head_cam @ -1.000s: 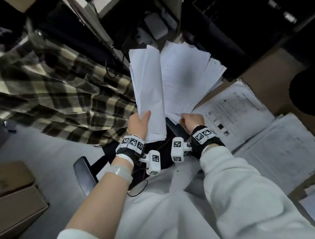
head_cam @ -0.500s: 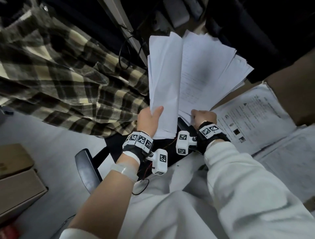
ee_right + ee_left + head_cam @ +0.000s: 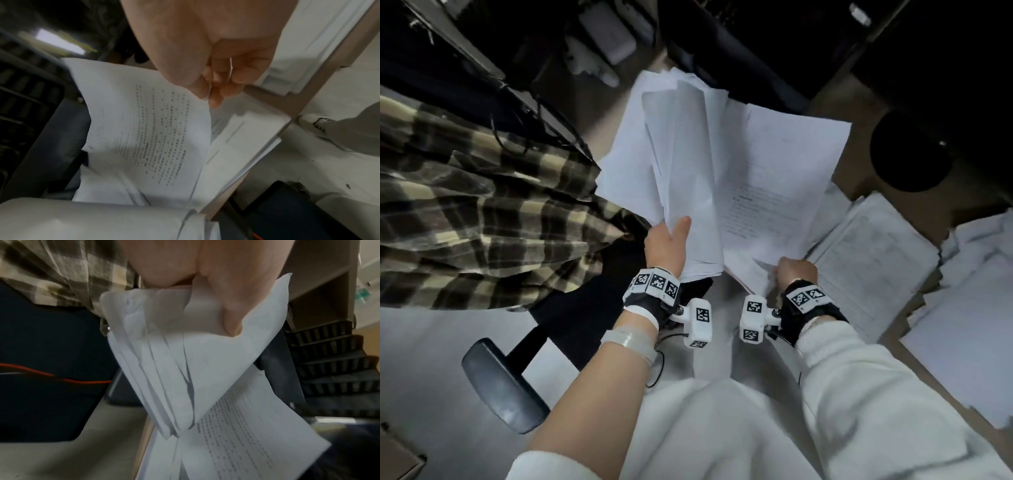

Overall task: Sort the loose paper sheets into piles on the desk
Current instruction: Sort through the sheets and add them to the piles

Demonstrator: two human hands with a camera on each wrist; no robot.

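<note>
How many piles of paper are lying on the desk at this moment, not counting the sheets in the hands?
3, maybe more out of frame. One printed pile lies beside the right hand; a messy pile at the right edge; a plain pile nearer the person.

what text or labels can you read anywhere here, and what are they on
No words can be read.
Printed sheet pinched by the right hand: lines of text, too blurred to read.
Piles on the desk: print too small and blurred.
Wrist tags: black-and-white square codes, no letters.
Bundle in the left hand: blank sides showing.
</note>
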